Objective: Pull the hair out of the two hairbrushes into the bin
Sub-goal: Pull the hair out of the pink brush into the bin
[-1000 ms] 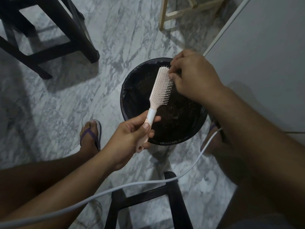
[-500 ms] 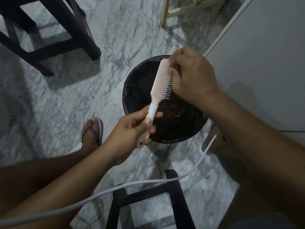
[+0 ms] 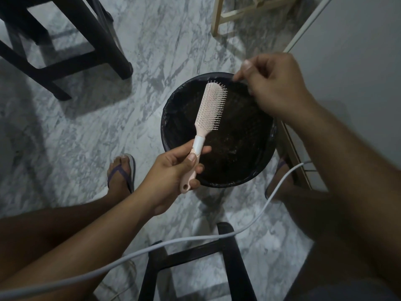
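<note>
Head view showed the left hand (image 3: 171,170) wrapped tight around the handle of a pink hairbrush (image 3: 208,118). Its bristle end pointed up and away, over a round black bin (image 3: 167,118). The right hand (image 3: 275,85) was just beside the top of the brush, not touching it, over the far rim. Thumb and finger were pinched together, maybe on a thin bit of hair, too fine to tell. The bin had a dark liner and dark stuff inside. It stood on a grey marble floor (image 3: 86,127). A foot in a purple sandal (image 3: 121,172) was near it. A white cable (image 3: 195,240) ran across a dark stool (image 3: 225,246).
</note>
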A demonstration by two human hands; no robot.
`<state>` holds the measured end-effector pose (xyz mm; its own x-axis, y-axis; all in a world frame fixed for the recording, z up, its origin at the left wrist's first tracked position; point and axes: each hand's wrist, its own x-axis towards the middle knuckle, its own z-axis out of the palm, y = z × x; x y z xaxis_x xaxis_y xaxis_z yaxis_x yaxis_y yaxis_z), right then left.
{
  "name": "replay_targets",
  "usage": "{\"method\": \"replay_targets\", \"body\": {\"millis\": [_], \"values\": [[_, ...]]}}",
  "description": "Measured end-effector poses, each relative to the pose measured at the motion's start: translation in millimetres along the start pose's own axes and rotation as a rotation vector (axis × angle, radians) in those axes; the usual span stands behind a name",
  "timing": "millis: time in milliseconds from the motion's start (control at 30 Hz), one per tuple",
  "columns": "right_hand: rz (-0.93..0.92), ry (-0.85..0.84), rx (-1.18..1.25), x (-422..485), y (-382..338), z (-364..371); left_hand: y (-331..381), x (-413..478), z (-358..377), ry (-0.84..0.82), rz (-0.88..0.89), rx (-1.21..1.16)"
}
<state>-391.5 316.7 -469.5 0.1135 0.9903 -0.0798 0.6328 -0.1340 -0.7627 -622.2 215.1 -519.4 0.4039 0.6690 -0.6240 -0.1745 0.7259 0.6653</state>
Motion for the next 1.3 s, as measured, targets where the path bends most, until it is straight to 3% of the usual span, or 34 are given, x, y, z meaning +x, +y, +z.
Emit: {"method": "replay_targets", "body": {"millis": [200, 533, 633, 767, 867, 1000, 1100, 1167, 1233, 1300], "values": [[-0.208, -0.166, -0.352, -11, 6, 26, 0, 1, 4, -0.015, -0.014, -0.027], [-0.200, -0.173, -0.594, -15, -2, 33, -2, -2, -3, -0.017, 0.011, 0.131], [-0.143, -0.176, -0.479, -13, 1, 35, -1, 0, -3, -0.004, -0.016, 0.066], [0.052, -0.228, -0.151, -5, 2, 23, -3, 0, 0, -0.010, -0.024, 0.012], [0.273, -0.124, 0.228, 3, -3, 2, -2, 1, 0, 0.004, -0.017, 0.013], [0.325, -0.008, 0.426, 9, 0, -16, 3, 3, -2, 0.004, 0.004, -0.004], [0.385, -0.223, 0.767, 6, -2, -15, 3, 4, -2, 0.020, -0.002, -0.029], [0.408, -0.592, 0.954, 3, -6, -21, 3, 6, -2, 0.038, -0.012, -0.065], [0.363, -0.882, 0.907, -1, -9, -27, 5, 6, -3, 0.051, -0.016, -0.095], [0.307, -0.933, 0.671, -5, -9, -26, 7, 6, -4, 0.056, -0.011, -0.105]]}}
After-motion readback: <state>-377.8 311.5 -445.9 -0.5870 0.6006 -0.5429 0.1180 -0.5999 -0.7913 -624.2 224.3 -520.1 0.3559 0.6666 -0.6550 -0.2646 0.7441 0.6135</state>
